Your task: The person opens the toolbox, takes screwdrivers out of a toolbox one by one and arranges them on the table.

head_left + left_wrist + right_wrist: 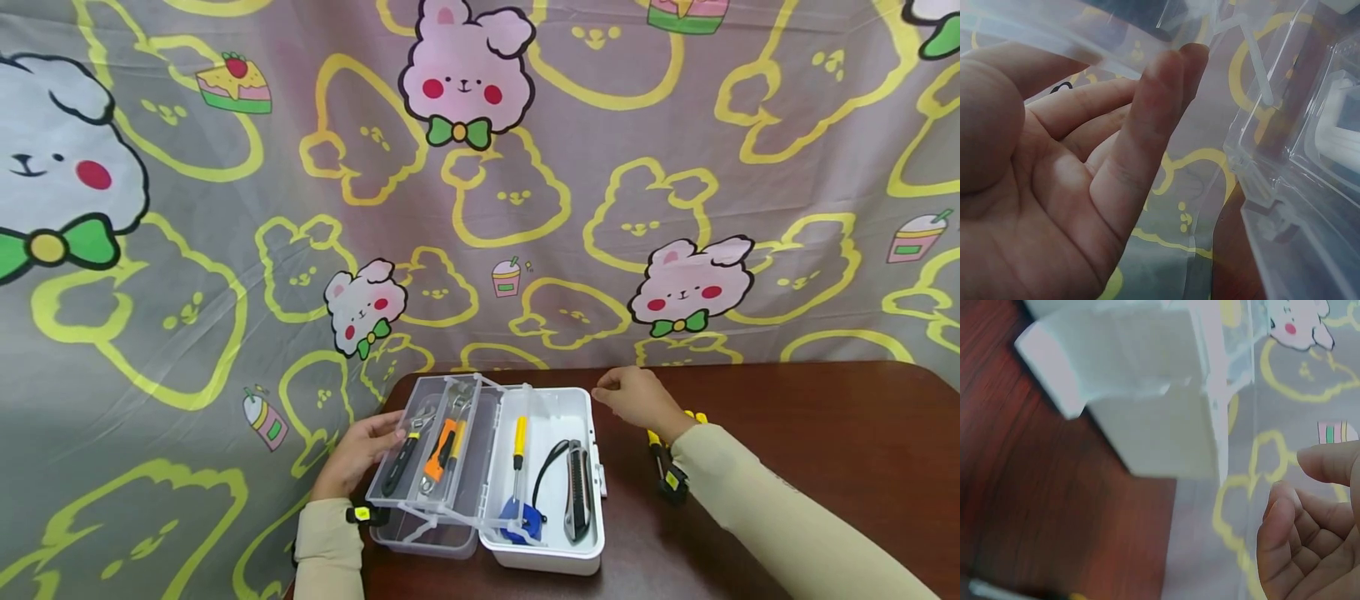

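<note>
Touching see-through boxy plastic tray (pixel 430 390) with relaxed left hand (pixel 360 450), hovering loose right hand (pixel 637 398) off white plastic box's (pixel 555 410) far-right corner

No text or number readable; yellow label (pixel 363 514) on left wrist camera (pixel 378 517), yellow tag (pixel 672 481) on right wrist camera (pixel 674 494) too small.

Two hands (pixel 358 455) (pixel 636 397), one toolbox (pixel 540 563), one knife (pixel 577 493)
</note>
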